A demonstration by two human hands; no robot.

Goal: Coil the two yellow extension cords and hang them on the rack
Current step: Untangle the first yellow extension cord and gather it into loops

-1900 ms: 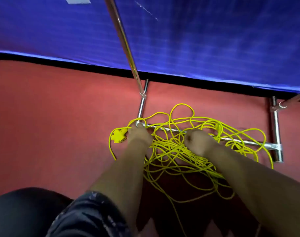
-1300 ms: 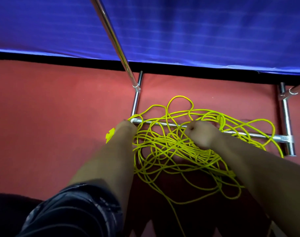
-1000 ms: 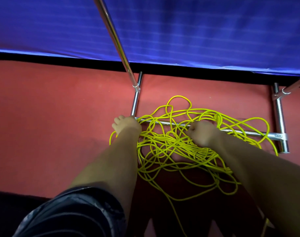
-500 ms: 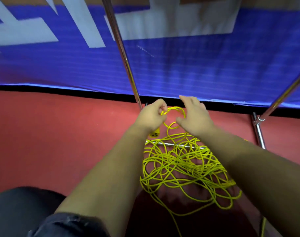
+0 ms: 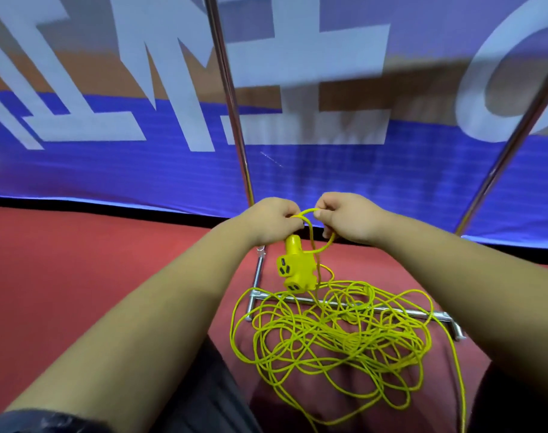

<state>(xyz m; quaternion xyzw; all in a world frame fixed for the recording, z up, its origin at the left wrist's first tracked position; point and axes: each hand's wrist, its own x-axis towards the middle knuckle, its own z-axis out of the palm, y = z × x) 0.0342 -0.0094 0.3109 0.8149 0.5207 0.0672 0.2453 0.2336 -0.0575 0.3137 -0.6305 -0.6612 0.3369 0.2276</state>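
Head view: the left hand pinches the thin yellow extension cord just above its chunky yellow plastic three-outlet socket block, which dangles below the fist. The right hand pinches the same cord just beside it, with a small loop arching between them. The rest lies in a tangled yellow heap on the red floor, draped over the chrome rack's base bar.

This looks like the first coil starting from the socket end. Keep the loops even and lift each length clear of the bar so nothing snags.

The blue banner carries big white letters, cropped — perhaps "M" and "T", no readable word.
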